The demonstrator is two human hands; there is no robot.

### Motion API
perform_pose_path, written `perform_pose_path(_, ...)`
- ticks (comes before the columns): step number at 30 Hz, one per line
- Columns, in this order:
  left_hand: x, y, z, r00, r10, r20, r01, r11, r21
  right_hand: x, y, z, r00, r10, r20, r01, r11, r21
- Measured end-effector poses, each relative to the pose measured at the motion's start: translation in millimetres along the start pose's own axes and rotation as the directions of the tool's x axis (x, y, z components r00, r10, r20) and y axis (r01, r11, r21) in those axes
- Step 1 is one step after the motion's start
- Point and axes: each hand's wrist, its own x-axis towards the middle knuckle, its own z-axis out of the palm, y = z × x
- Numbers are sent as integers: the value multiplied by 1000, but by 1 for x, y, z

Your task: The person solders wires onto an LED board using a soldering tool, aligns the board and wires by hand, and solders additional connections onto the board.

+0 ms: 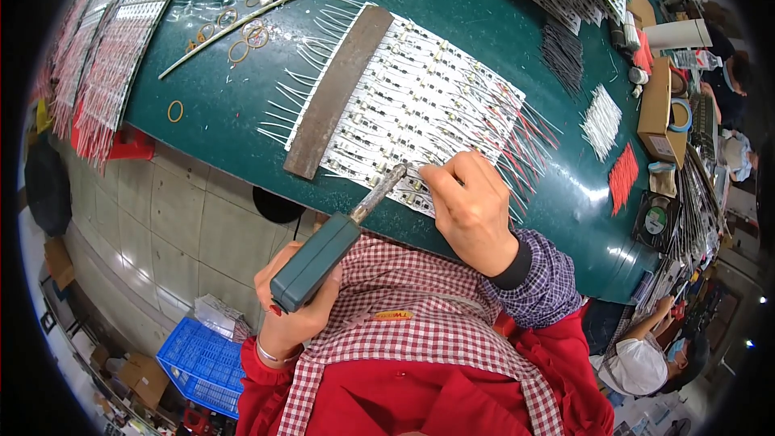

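A: Smooth deep-green workbench (218,125); near its front edge lies a white sheet of small circuit boards (379,127), a flat grey-brown metal-looking bar (339,93) across its left side;

B: Left hand (303,323) wraps round a dark-green, box-bodied soldering tool (316,262), metal tip (399,171) down at the boards; right hand (475,206) pinches just beside it, fingers curled; a wire between? Can't tell;

A: Risky; if that tip is hot, one slip could scorch the right hand!

B: And a knocked bar could let the sheet skid; crowded red and white wires (521,157) might snag!
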Motion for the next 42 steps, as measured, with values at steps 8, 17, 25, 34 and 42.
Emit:
perform_pose_path(8,-1,-6,1,997,67,-31,-67,998,3,2,-2,-2,1000,21,13,-21,1000,-10)
perform_pose_path(17,-14,-11,2,993,-45,-108,31,991,-129,2,-4,0,1000,22,4,-22,1000,-22)
perform_pose_path(25,-18,-10,-2,992,-56,-109,46,995,-92,-4,-6,0,997,-30,-73,29,1000,-8)
perform_pose_path(34,-20,-8,-6,997,-25,-67,21,998,-56,-8,-8,2,1000,-31,-4,31,999,21)
perform_pose_path(42,-20,-7,-5,999,-35,-34,33,999,-41,-8,-9,0,1000,0,10,0,998,56)
